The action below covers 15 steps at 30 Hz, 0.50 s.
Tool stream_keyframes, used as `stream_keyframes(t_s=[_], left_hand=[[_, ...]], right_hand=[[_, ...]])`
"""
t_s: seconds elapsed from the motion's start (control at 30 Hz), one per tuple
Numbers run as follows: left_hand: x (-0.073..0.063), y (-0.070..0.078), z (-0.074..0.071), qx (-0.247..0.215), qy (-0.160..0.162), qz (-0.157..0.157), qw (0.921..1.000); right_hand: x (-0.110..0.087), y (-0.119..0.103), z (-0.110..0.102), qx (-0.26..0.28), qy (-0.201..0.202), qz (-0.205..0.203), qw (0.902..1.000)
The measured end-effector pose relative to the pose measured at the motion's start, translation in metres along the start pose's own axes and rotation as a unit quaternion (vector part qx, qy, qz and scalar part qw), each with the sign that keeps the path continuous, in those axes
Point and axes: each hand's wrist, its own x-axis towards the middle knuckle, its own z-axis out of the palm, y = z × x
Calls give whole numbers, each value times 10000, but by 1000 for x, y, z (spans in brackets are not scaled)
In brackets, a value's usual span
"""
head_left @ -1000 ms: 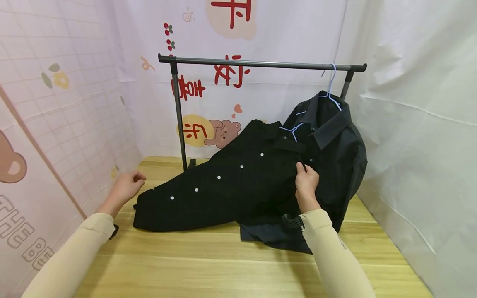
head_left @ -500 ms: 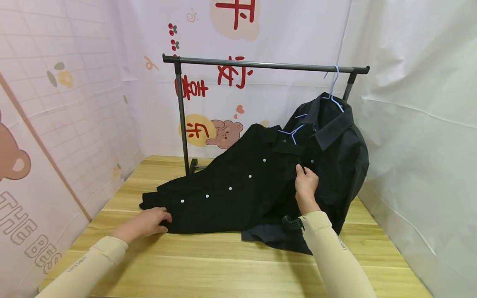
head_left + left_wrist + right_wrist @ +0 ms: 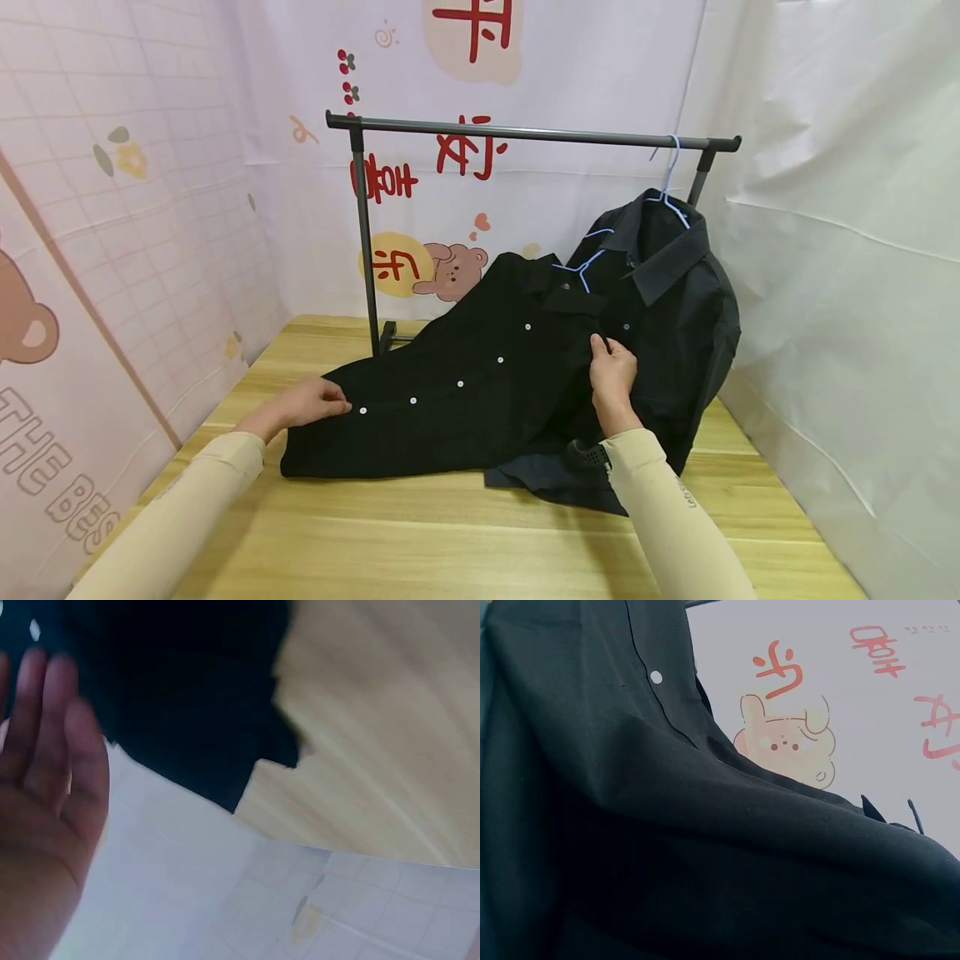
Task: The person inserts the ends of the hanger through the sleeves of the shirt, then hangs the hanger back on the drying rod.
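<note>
A black shirt with white buttons (image 3: 450, 425) slants from beside the hanging shirt down onto the table, its lower end toward the left. My right hand (image 3: 615, 371) grips it by the edge below the collar, thumb on top. A light blue hanger (image 3: 581, 268) shows at its neck. Over the lower end, my left hand (image 3: 313, 402) has its fingertips right by the lowest visible button. In the left wrist view, the fingers (image 3: 82, 742) are extended along the dark cloth (image 3: 187, 712). Black fabric (image 3: 705, 802) fills much of the right wrist view, where the right hand is hidden.
A grey clothes rack (image 3: 525, 132) stands at the back of the wooden table (image 3: 420, 542). At its right end a dark collared shirt (image 3: 682, 333) hangs on a light blue hanger (image 3: 666, 179). Printed white curtains (image 3: 292, 208) enclose the sides and back.
My left hand came in from the left to the shirt's lower end, then moved up toward the lowest button. The right hand keeps its grip, and the shirt's lower end has shifted slightly.
</note>
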Motion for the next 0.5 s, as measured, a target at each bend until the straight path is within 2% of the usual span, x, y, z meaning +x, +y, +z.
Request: stream_keyframes(t_s=[0.1,0.2,0.37,0.5], left_hand=[[18,3,-10,-93,716,-269,9970],[35,8,-20,-140,1278,-638,9896],[57,18,-40,-489,1766,-1225,9754],[76,29,-56,-715,2192,-1407,9628]], right_hand=[[1,1,-1,-13,-7,-20,10000],[1,2,-2,-3,4,-44,10000],[0,2,-2,-123,-7,-108,9999],[0,3,-1,-242,-52,-192,9995]])
